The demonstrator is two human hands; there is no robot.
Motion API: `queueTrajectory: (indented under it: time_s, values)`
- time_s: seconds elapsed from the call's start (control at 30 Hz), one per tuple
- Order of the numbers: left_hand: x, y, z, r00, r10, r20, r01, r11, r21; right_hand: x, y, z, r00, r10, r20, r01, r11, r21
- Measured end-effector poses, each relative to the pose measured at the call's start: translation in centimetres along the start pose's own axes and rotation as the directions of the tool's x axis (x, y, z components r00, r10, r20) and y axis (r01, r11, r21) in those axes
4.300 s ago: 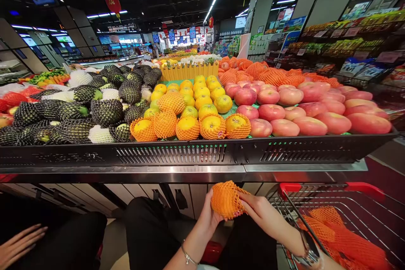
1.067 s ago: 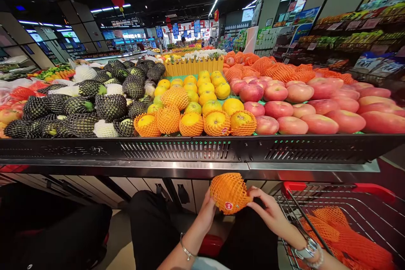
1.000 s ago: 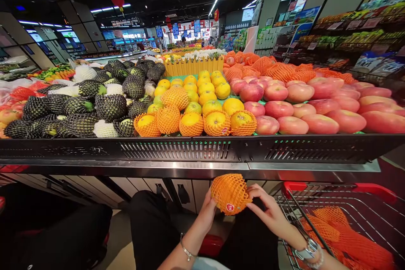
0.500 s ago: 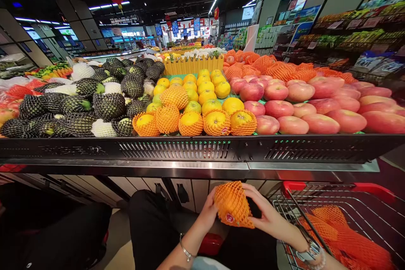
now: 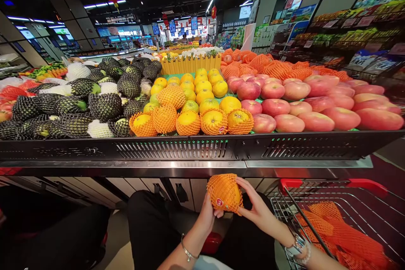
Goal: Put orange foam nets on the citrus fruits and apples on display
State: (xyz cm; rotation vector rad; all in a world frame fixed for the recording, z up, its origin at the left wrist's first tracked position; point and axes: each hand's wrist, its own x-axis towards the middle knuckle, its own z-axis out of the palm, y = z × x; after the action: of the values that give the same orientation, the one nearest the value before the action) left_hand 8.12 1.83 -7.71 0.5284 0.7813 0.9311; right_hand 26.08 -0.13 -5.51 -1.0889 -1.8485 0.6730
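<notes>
Between my hands, over my lap, is an orange wrapped in an orange foam net, with a small red label on its lower side. My left hand supports it from the left and below, its fingers partly hidden beneath. From the right, my right hand grips it, fingers at the top and thumb low down. Ahead on the display, a row of netted oranges lines the front edge, with bare oranges behind.
A black slotted rail fronts the fruit stand. Apples lie right of the oranges, and black-netted fruit lies left. At my right stands a wire shopping cart holding loose orange foam nets. A person's dark-clothed leg is at left.
The netted orange has risen slightly and moved left, turning so its label sits further left. My left hand has shifted lower beneath it. The view has shifted a little.
</notes>
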Motion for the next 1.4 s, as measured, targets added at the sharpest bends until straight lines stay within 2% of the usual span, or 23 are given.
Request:
queueTrajectory:
  time_s: [0.17, 0.27, 0.33, 0.4, 0.5, 0.6, 0.67, 0.83, 0.93, 1.0, 1.1, 1.13, 1.2, 1.27, 1.3, 1.33, 1.4]
  values:
    - [-0.3, 0.5, 0.6, 1.0, 0.021, 0.01, -0.021, 0.999, 0.036, 0.1, -0.8, -0.4, 0.994, -0.051, -0.101, 0.052, 0.999, 0.008]
    - [-0.7, 1.1, 1.0, 0.998, 0.036, 0.05, -0.038, 0.999, 0.033, 0.1, -0.8, -0.3, 0.984, -0.001, -0.176, 0.034, 0.982, 0.184]
    - [-0.9, 1.3, 1.2, 0.997, 0.043, 0.067, -0.045, 0.999, 0.03, 0.0, -0.6, 0.0, 0.988, 0.054, -0.142, -0.002, 0.94, 0.34]
    - [-1.1, 1.2, 1.4, 0.996, 0.044, 0.08, -0.046, 0.999, 0.024, -0.2, -0.4, 0.7, 0.988, 0.145, -0.047, -0.112, 0.9, 0.421]
    - [-1.1, 0.5, 1.8, 0.992, 0.006, 0.125, -0.007, 1.0, 0.009, -0.5, -0.1, 1.9, 0.952, 0.305, 0.021, -0.275, 0.823, 0.498]
    - [-1.2, -0.4, 2.4, 0.974, -0.057, 0.218, 0.06, 0.998, -0.005, -0.5, 0.6, 2.9, 0.941, 0.337, -0.036, -0.234, 0.722, 0.652]
    - [-1.2, -0.7, 2.8, 0.962, -0.084, 0.26, 0.09, 0.996, -0.011, -0.5, 1.4, 3.3, 0.939, 0.337, -0.075, -0.197, 0.701, 0.685]
    - [-1.3, 0.1, 3.9, 0.954, -0.113, 0.279, 0.136, 0.989, -0.063, -1.4, 3.1, 3.8, 0.897, 0.391, -0.208, -0.211, 0.79, 0.576]
    - [-1.6, 0.7, 4.8, 0.954, -0.128, 0.27, 0.155, 0.984, -0.083, -1.8, 2.8, 3.7, 0.884, 0.37, -0.285, -0.185, 0.839, 0.512]
    - [-2.0, 0.8, 5.4, 0.974, -0.092, 0.205, 0.114, 0.989, -0.098, -1.8, 2.1, 3.3, 0.89, 0.313, -0.331, -0.144, 0.883, 0.447]
    - [-2.5, 1.2, 6.1, 0.996, 0.025, 0.089, -0.012, 0.989, -0.146, -1.7, 1.0, 2.5, 0.903, 0.199, -0.379, -0.075, 0.945, 0.318]
    - [-2.5, 1.5, 6.2, 0.995, 0.017, 0.095, -0.003, 0.989, -0.146, -1.7, 0.7, 2.2, 0.907, 0.161, -0.389, -0.046, 0.957, 0.288]
    - [-2.4, 2.4, 5.9, 0.974, -0.11, 0.198, 0.131, 0.986, -0.099, -1.5, 0.2, 1.6, 0.917, 0.075, -0.391, 0.024, 0.97, 0.241]
    - [-2.1, 3.6, 5.4, 0.905, -0.273, 0.327, 0.289, 0.957, 0.001, -1.3, -0.3, 1.2, 0.927, -0.01, -0.376, 0.095, 0.973, 0.209]
    - [-1.9, 4.2, 5.1, 0.874, -0.318, 0.368, 0.322, 0.945, 0.052, -1.1, -0.5, 1.0, 0.93, -0.038, -0.366, 0.119, 0.972, 0.202]
    - [-1.8, 4.8, 5.0, 0.867, -0.319, 0.383, 0.31, 0.947, 0.087, -1.0, -0.8, 0.8, 0.934, -0.047, -0.355, 0.126, 0.971, 0.204]
    - [-1.7, 5.4, 5.0, 0.902, -0.246, 0.355, 0.214, 0.968, 0.128, -0.6, -1.2, 0.4, 0.947, -0.008, -0.32, 0.092, 0.965, 0.247]
